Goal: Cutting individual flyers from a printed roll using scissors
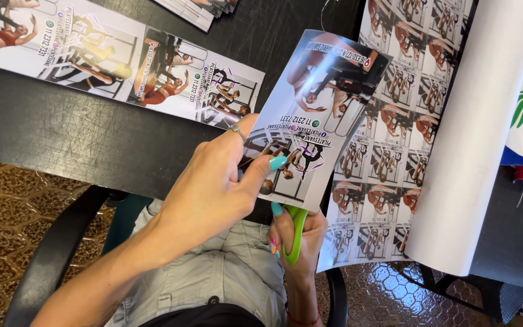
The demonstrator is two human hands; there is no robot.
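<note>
Two hands work together: left hand [213, 181] pinches a printed sheet [313, 115] running away up-right, right hand [298, 239] grips green scissors [296, 233] beneath its near edge.

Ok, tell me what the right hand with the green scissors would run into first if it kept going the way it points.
Probably the glossy printed sheet: the right hand points its green-handled scissors up under the sheet's lower edge, which the left hand pinches. The blades are hidden, so contact is unclear.

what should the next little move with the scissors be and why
Probably close the green-handled scissors for another snip upward. The right hand holds them at the bottom edge of the glossy printed sheet, which the left hand pinches up off the dark table.
</note>
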